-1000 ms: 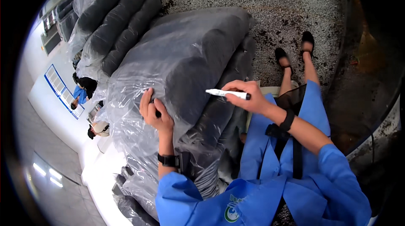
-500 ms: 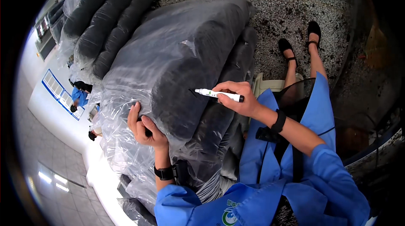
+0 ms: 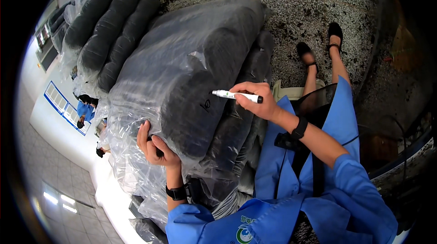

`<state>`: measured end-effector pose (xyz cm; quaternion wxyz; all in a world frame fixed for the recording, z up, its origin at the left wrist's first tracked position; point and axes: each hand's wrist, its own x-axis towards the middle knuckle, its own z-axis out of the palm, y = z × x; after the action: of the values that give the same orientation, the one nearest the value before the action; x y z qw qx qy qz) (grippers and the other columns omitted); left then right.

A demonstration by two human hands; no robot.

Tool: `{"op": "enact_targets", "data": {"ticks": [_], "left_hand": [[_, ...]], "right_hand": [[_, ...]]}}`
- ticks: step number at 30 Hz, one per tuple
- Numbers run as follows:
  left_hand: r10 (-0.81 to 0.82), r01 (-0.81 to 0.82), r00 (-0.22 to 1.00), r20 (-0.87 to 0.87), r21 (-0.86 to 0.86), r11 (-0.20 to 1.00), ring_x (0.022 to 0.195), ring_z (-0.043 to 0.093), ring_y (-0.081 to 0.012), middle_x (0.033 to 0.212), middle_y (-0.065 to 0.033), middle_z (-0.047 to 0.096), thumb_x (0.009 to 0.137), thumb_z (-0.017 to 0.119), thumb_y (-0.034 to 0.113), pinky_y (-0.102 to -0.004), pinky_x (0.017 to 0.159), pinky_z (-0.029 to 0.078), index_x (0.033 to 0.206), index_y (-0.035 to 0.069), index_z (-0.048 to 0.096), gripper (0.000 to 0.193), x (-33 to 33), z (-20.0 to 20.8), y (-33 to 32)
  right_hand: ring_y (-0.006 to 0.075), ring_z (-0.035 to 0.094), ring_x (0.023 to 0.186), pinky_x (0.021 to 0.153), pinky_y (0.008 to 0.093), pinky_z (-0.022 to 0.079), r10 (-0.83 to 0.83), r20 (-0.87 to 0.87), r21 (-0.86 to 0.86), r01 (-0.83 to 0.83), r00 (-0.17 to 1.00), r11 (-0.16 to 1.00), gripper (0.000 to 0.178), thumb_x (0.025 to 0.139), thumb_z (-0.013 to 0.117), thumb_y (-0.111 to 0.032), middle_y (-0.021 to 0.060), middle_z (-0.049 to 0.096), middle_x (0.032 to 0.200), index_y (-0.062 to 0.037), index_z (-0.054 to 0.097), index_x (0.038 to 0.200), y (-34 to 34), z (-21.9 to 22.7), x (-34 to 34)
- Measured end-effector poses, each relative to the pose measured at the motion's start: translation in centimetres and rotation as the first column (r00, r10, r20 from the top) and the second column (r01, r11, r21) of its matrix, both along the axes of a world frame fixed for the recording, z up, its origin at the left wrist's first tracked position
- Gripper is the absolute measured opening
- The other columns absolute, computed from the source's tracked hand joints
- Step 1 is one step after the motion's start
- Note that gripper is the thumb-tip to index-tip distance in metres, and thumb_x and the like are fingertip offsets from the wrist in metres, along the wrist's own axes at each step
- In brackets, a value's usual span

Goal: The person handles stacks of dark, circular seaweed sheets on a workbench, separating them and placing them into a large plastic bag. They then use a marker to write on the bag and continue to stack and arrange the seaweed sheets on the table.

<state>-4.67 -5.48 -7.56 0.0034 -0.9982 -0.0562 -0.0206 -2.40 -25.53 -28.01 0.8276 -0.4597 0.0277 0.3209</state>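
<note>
A large clear plastic bag (image 3: 182, 57) full of dark grey stuff lies bulging in front of me. My right hand (image 3: 260, 100) grips a white marker (image 3: 234, 95) with a black end. Its tip is at the bag's near face, just above a small black handwritten mark (image 3: 205, 104). My left hand (image 3: 157, 147) is closed at the bag's lower left corner, against loose crinkled plastic. A small black cap-like thing (image 3: 159, 152) shows between its thumb and fingers; its full shape is hidden.
More dark filled bags (image 3: 111, 25) are stacked at the upper left, and others lie beneath the marked bag. Speckled floor (image 3: 291, 7) stretches across the top. At far left a person in blue (image 3: 85, 109) is near a blue-framed window (image 3: 58, 100).
A black stroke has grown into a fuller mark on the bag. The marker tip has lifted slightly upward from it. My left hand has stayed almost where it was.
</note>
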Motion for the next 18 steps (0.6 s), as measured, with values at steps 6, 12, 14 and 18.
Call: {"op": "enact_targets", "data": {"ticks": [6,12,14,18], "left_hand": [[0.018,-0.018,1.0,-0.025,-0.006,1.0,0.112,0.053,-0.0325,0.118,-0.0197,0.059,0.095,0.041,0.004,-0.0399,0.099,0.036,0.071,-0.007,0.048,0.027,-0.1,0.1,0.2],[0.058,-0.057,0.998,0.027,-0.025,0.998,0.11,0.054,-0.0336,0.113,-0.0198,0.062,0.091,0.044,0.004,-0.0417,0.096,0.04,0.062,-0.002,0.044,0.029,0.2,-0.1,-0.4],[0.046,-0.046,0.999,0.028,-0.014,0.999,0.11,0.054,-0.0338,0.113,-0.0201,0.062,0.09,0.044,0.003,-0.0418,0.095,0.04,0.062,-0.002,0.044,0.028,0.1,-0.1,-0.4],[0.042,-0.042,0.999,0.006,0.01,0.999,0.11,0.054,-0.0338,0.112,-0.0202,0.062,0.09,0.044,0.003,-0.0418,0.095,0.04,0.062,-0.002,0.044,0.028,0.3,-0.1,-0.3]], "right_hand": [[0.015,0.063,0.062,0.056,0.0259,0.048,-0.043,0.125,-0.012,0.044,0.991,0.999,0.016,0.08,0.064,-0.009,0.0089,0.066,0.075,-0.0004,0.066,0.093,-0.1,-0.1,0.0],[0.0125,0.06,0.057,0.052,0.0249,0.045,-0.014,0.087,0.012,0.013,0.996,1.0,0.016,0.08,0.063,-0.01,0.0072,0.065,0.07,-0.0005,0.067,0.092,-0.2,0.0,-0.7],[0.0124,0.06,0.057,0.052,0.0247,0.045,0.003,0.12,-0.031,0.0,0.993,1.0,0.015,0.08,0.063,-0.01,0.0075,0.065,0.07,-0.0006,0.067,0.092,-0.5,-0.3,-1.0],[0.0145,0.061,0.059,0.053,0.0254,0.046,0.042,-0.013,0.073,-0.041,0.999,0.996,0.015,0.078,0.064,-0.009,0.0092,0.066,0.072,0.0,0.066,0.091,-0.4,0.8,-1.7]]}}
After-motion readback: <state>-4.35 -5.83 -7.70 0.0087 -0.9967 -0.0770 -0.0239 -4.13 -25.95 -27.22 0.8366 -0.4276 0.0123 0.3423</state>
